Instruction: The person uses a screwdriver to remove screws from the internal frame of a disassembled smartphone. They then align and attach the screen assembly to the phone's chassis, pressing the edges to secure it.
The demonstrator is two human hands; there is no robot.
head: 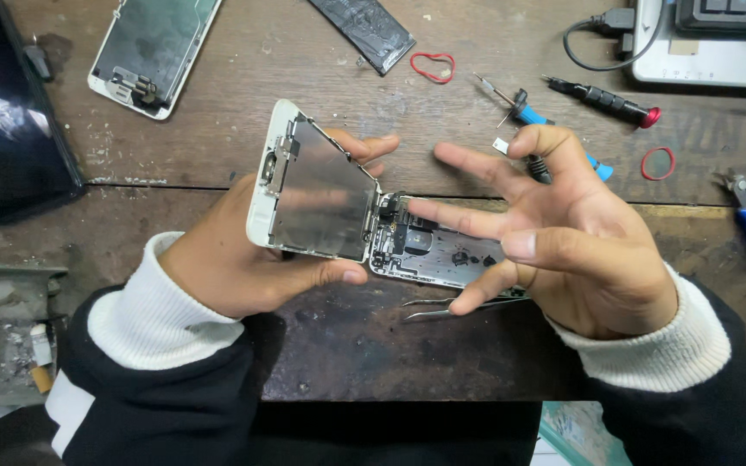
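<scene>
Worn wooden workbench (pixel 218 121), a phone being opened at centre frame
Left hand (pixel 243 267) is clamped on the lifted white screen panel (pixel 312 185), already swung up off the phone body (pixel 438 250) but seemingly joined at its edge; right hand (pixel 580 250) hovers above with fingers spread, empty, tweezers (pixel 451 308) beneath

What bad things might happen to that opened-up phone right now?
The left hand tilts the screen panel up from the phone body while both stay joined at one edge. Lifting too far might tear whatever links them there. The right hand has fingers spread over the open insides, so a fingertip might bump small parts. The tweezers lie at the table's edge and might get knocked off.
</scene>
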